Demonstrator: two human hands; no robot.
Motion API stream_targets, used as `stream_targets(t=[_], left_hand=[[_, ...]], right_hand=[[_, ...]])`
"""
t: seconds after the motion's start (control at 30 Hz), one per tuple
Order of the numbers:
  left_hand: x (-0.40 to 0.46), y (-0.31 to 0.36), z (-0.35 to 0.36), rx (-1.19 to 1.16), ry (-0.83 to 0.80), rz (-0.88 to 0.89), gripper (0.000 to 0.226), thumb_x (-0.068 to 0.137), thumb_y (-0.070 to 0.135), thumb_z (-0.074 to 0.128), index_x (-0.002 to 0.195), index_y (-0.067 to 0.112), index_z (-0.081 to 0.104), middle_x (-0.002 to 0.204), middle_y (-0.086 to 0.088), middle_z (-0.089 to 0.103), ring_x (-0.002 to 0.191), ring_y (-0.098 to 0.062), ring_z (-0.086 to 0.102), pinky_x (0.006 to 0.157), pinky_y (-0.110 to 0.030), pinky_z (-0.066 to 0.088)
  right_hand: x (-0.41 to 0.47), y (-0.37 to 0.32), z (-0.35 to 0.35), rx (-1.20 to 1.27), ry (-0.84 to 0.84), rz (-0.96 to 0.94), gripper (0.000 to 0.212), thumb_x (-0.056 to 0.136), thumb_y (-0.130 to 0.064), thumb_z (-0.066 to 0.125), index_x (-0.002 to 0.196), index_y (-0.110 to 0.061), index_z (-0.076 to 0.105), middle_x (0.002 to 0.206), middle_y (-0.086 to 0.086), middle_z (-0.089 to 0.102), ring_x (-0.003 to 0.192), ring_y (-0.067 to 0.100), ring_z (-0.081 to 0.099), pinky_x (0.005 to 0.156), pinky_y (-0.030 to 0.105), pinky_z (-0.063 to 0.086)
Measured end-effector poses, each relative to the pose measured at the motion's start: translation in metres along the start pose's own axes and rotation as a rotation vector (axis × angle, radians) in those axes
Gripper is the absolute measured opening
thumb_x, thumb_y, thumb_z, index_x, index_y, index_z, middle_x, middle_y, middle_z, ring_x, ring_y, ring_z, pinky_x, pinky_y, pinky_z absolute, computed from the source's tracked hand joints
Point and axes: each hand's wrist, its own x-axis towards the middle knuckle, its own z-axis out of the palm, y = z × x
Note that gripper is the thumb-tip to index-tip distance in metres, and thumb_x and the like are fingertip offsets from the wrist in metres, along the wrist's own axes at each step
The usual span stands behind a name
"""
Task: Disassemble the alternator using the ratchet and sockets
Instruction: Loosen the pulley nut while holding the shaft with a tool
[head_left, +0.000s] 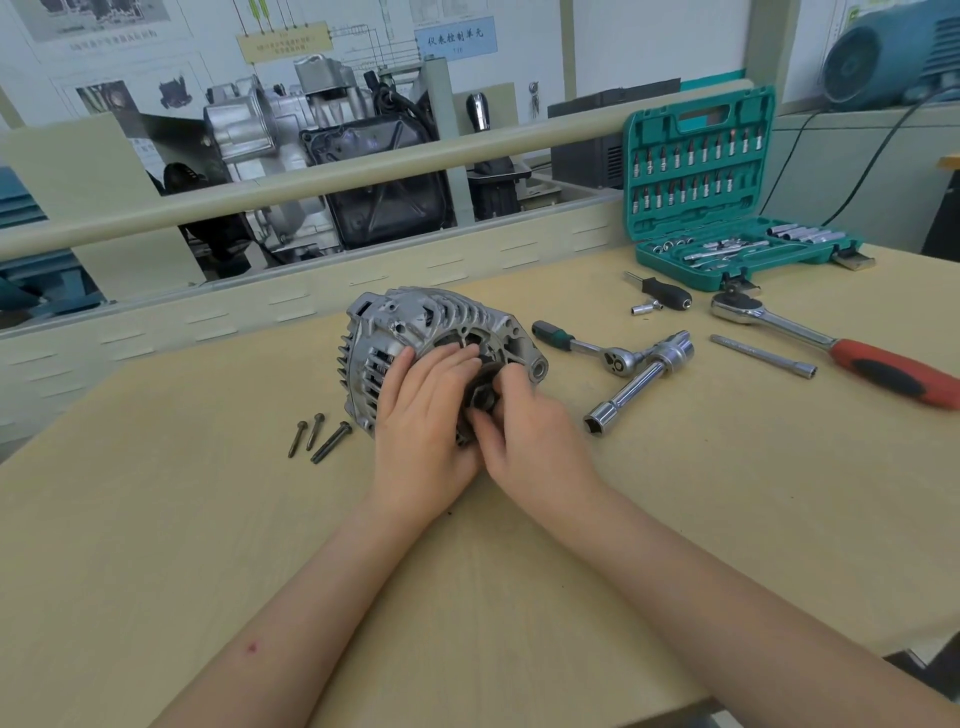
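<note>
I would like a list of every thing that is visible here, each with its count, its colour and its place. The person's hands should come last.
alternator: 1, silver-grey, middle of the table, under both hands
pulley: 1, dark, on the alternator's near face, between the hands
long bolts: 3, dark, on the table left of the alternator
small ratchet: 1, chrome with green-black handle, right of the alternator
long socket: 1, chrome, beside the small ratchet
large ratchet: 1, chrome with red-black handle, far right
extension bar: 1, chrome, between the two ratchets
bit driver: 1, black, in front of the case
tool case: 1, green, open, back right
table: 1, light wood
left hand: 1, on the alternator
right hand: 1, fingers on the pulley
</note>
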Motion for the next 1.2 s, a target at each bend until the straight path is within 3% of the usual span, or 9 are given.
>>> stream_targets(t=[0.1,0.2,0.43,0.6,0.7,0.83,1.0,1.13,1.2], left_hand=[[0.0,0.0,0.0,0.001,-0.027,-0.011,0.051,0.051,-0.004,0.075,0.1,0.001,0.063,0.107,-0.01,0.068,0.112,-0.016,0.048,0.112,-0.025,0.013],[0.0,0.001,0.0,-0.014,-0.029,-0.011,0.054,0.049,-0.004,0.078,0.1,0.002,0.062,0.106,-0.01,0.068,0.111,-0.016,0.048,0.112,-0.024,0.013],[0.0,0.003,-0.002,-0.032,-0.012,-0.032,0.034,0.07,0.01,0.051,0.1,0.001,0.064,0.108,-0.009,0.068,0.112,-0.015,0.048,0.113,-0.024,0.012],[0.0,0.003,-0.002,-0.021,-0.032,-0.039,0.037,0.063,0.0,0.066,0.1,0.0,0.065,0.108,-0.01,0.067,0.113,-0.015,0.048,0.113,-0.025,0.012],[0.0,0.003,-0.003,-0.024,-0.057,-0.038,0.053,0.053,-0.001,0.077,0.103,0.003,0.061,0.109,-0.01,0.067,0.113,-0.016,0.046,0.112,-0.026,0.012],[0.001,0.003,-0.005,-0.008,-0.061,-0.019,0.055,0.056,0.007,0.082,0.105,0.004,0.058,0.11,-0.011,0.066,0.114,-0.017,0.046,0.112,-0.026,0.012],[0.0,0.005,-0.007,0.007,-0.084,-0.027,0.049,0.057,0.007,0.082,0.103,0.0,0.064,0.111,-0.011,0.066,0.115,-0.017,0.045,0.112,-0.026,0.012],[0.0,0.003,-0.007,0.016,-0.093,-0.027,0.052,0.054,0.006,0.082,0.103,0.001,0.064,0.112,-0.01,0.066,0.114,-0.022,0.054,0.112,-0.028,0.014],[0.0,0.004,-0.007,0.02,-0.096,-0.031,0.054,0.053,0.005,0.082,0.104,0.001,0.064,0.112,-0.01,0.066,0.113,-0.023,0.055,0.112,-0.028,0.013]], right_hand=[[0.001,0.003,-0.004,-0.209,-0.033,0.036,0.034,0.095,-0.041,0.04,0.111,-0.01,0.041,0.102,0.006,0.064,0.091,0.029,0.061,0.058,0.031,0.028],[0.004,0.001,-0.007,-0.296,-0.036,0.075,0.039,0.094,-0.047,0.036,0.111,-0.012,0.042,0.107,0.004,0.063,0.094,0.028,0.061,0.06,0.031,0.031],[0.006,-0.007,-0.011,-0.308,-0.052,0.104,0.027,0.095,-0.042,0.037,0.092,-0.017,0.031,0.097,0.009,0.063,0.086,0.029,0.061,0.056,0.031,0.028],[0.005,-0.004,-0.007,-0.215,-0.062,0.064,0.022,0.095,-0.034,0.04,0.091,-0.019,0.025,0.093,0.007,0.062,0.084,0.029,0.059,0.052,0.033,0.024],[0.001,0.009,-0.016,-0.19,-0.115,0.008,0.016,0.093,-0.031,0.045,0.102,-0.018,0.04,0.084,-0.004,0.059,0.083,0.025,0.06,0.057,0.03,0.035],[0.006,0.026,-0.037,-0.093,-0.107,-0.035,0.021,0.091,-0.031,0.05,0.108,-0.029,0.063,0.055,-0.018,0.041,0.057,0.006,0.044,0.057,0.026,0.033],[0.002,0.027,-0.034,-0.059,-0.127,-0.091,0.024,0.091,-0.025,0.052,0.11,-0.022,0.065,0.056,-0.018,0.04,0.058,0.004,0.041,0.062,0.028,0.041],[-0.008,0.032,-0.041,0.143,0.014,0.001,0.012,0.084,-0.024,0.061,0.072,-0.026,0.061,0.047,-0.012,0.045,0.049,0.007,0.044,0.051,0.026,0.034],[0.003,0.048,-0.049,0.128,0.112,0.144,0.012,0.084,-0.02,0.059,0.074,-0.023,0.052,0.056,-0.009,0.051,0.056,0.011,0.049,0.056,0.03,0.039]])
